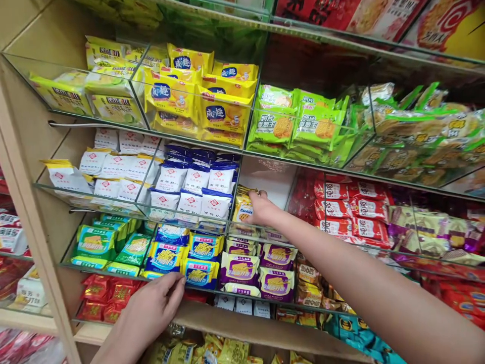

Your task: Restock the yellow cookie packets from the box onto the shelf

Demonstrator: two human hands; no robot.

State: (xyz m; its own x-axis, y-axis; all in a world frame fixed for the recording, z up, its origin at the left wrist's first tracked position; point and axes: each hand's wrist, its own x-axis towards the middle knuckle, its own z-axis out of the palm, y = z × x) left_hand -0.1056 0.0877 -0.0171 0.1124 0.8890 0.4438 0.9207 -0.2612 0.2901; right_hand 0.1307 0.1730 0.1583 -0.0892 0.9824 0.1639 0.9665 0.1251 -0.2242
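My right hand (261, 208) reaches into a glass-fronted compartment on the middle shelf. Its fingers are closed around a yellow cookie packet (243, 210) that stands at the compartment's left side; a white surface (271, 179) shows behind. Lower down, my left hand (155, 306) is closed, thumb and fingers drawn together, in front of the blue-and-yellow biscuit packets (201, 274). Whatever it may hold is hidden. Just right of its wrist runs the rim of a cardboard box (246, 323), with yellow packets (223, 349) inside; I cannot tell whether the hand touches that rim.
Clear dividers and glass fronts edge the compartments. White packets with blue ends (191, 187) lie left of my right hand, purple biscuit packets (240, 269) below it, red packets (350, 207) to its right. Green biscuit packets (299, 119) fill the shelf above. A wooden upright (36, 217) stands at left.
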